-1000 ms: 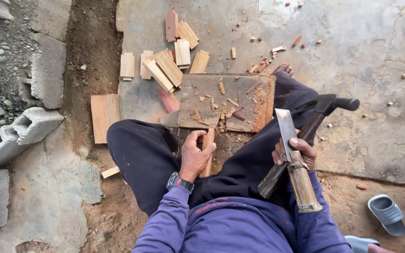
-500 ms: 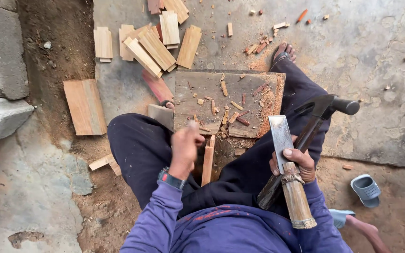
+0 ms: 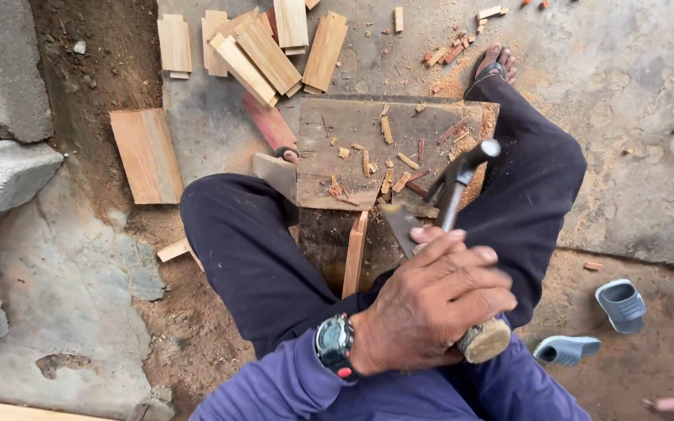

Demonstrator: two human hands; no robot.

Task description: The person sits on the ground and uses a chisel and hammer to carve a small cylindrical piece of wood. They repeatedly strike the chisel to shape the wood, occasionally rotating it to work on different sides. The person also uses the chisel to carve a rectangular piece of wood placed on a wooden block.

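The left hand fills the lower middle of the frame, a watch on its wrist, its fingers curled together around a wooden handle whose round cut end shows just below the knuckles. Out of the top of that grip rise two tools: the flat grey blade of a cleaver, and beside it a dark hammer whose head sits over the right part of the board. The right hand is hidden behind the left one, so whether it is closed on anything cannot be told. Just left of the blade a narrow strip of wood stands upright between the person's knees, its top end at the near edge of a weathered board that lies on the ground in the centre of the frame. Small chips and splinters are scattered over that board. Dark trouser legs spread to either side of it, and a bare foot in a sandal shows at the upper right. A pile of cut wooden slats lies at the top of the frame, a wider plank at the middle left, and grey concrete blocks along the left edge. Two grey slippers lie on the dirt at the lower right.
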